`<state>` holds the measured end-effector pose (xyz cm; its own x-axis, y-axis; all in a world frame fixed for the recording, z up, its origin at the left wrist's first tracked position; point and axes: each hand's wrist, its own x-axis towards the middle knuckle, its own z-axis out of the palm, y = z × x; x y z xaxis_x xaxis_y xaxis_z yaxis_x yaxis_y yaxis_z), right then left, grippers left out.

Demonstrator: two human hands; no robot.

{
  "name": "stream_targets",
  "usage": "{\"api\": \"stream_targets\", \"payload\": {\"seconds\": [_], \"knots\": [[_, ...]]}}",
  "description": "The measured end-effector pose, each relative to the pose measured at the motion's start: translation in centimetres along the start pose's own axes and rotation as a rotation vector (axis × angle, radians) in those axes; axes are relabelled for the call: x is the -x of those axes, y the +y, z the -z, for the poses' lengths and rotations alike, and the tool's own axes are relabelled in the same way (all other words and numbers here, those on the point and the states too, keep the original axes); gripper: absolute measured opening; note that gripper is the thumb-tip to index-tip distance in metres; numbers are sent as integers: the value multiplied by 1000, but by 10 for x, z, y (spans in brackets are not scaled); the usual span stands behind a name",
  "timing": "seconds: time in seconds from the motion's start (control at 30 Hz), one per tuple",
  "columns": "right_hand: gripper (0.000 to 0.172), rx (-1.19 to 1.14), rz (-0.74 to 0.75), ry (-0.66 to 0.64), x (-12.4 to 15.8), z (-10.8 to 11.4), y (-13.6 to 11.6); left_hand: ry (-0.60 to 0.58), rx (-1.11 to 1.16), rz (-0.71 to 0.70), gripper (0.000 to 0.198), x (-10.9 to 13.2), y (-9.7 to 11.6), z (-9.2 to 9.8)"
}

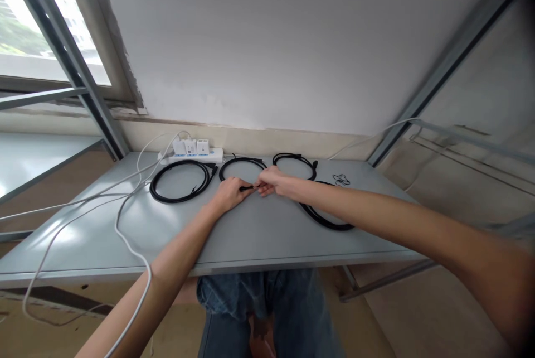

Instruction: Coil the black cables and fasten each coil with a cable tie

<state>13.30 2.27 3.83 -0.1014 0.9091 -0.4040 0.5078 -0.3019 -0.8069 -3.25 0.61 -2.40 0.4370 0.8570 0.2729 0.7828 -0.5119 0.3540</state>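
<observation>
My left hand (229, 193) and my right hand (271, 180) meet at the middle of the grey table (251, 235). Both are closed in a pinch on the end of a black cable (247, 187). That cable seems to run under my right forearm to a loop (330, 223) on the right. Behind my hands lie two small coiled black cables (242, 164) (295, 158). A larger black coil (180, 181) lies to the left.
A white power strip (193, 154) with white chargers plugged in sits at the table's back edge by the wall. White cables (125, 218) trail across the left of the table and over its front edge. A small black wire tie (341, 179) lies at back right.
</observation>
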Motion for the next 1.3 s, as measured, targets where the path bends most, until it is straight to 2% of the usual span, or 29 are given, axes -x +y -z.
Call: {"api": "stream_targets", "payload": {"seconds": [0.13,0.2,0.27,0.33,0.4,0.47,0.53,0.63,0.8,0.9,1.03,1.1,1.23,1.3], "knots": [[16,-96,-30,-66,1,2,1,-7,-15,-7,30,0,0,1],[17,-99,-2,-126,-1,4,5,-14,-13,-4,28,0,0,1],[16,-4,76,-220,-5,9,10,-14,-5,0,27,0,0,1],[13,192,249,-273,-8,15,14,-15,7,4,27,0,0,1],[14,444,528,-200,-8,23,17,-16,17,12,28,0,-1,0],[24,664,831,-81,-7,30,19,-9,23,23,29,0,-1,-1],[39,807,1064,-44,-4,36,20,4,25,33,30,0,-2,-2],[49,937,1271,-98,-1,40,19,7,23,34,30,-1,-2,-4],[33,1289,1526,-78,1,32,17,2,-43,91,29,-1,-2,-4],[38,1384,1602,-68,2,29,19,-6,-76,89,23,-1,-2,-4],[34,1366,1645,-201,-1,33,23,-17,-43,52,24,-1,-1,-2],[34,1363,1600,-214,-5,35,24,-22,-35,50,25,-1,0,-2],[35,1281,1487,-130,-10,36,22,-14,-59,79,24,-2,0,-2],[34,1241,1465,-128,-11,36,20,-17,-62,91,26,-3,-1,-2]]}}
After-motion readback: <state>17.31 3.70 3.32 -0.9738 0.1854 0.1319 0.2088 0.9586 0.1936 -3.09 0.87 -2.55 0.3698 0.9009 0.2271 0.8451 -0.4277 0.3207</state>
